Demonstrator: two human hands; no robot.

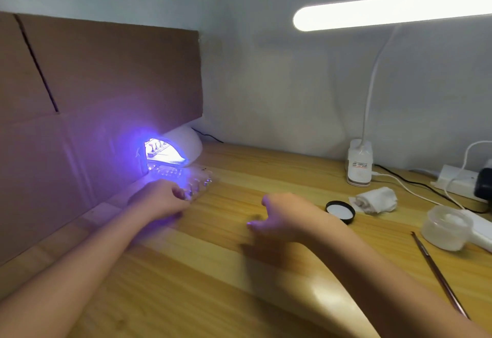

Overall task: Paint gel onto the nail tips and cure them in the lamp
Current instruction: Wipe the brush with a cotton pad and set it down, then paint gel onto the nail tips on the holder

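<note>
Nail tips (186, 180) on their clear holder sit on the wooden desk (266, 177) right at the mouth of the glowing curing lamp (173, 148), left hand (162, 199) curled round the holder's near edge, right hand (277, 217) hovering loosely curled nearby, holding nothing, pretty blurry.

Motion-blurred right hand (277, 217); nail tips (197, 181) too smeared to count
</note>
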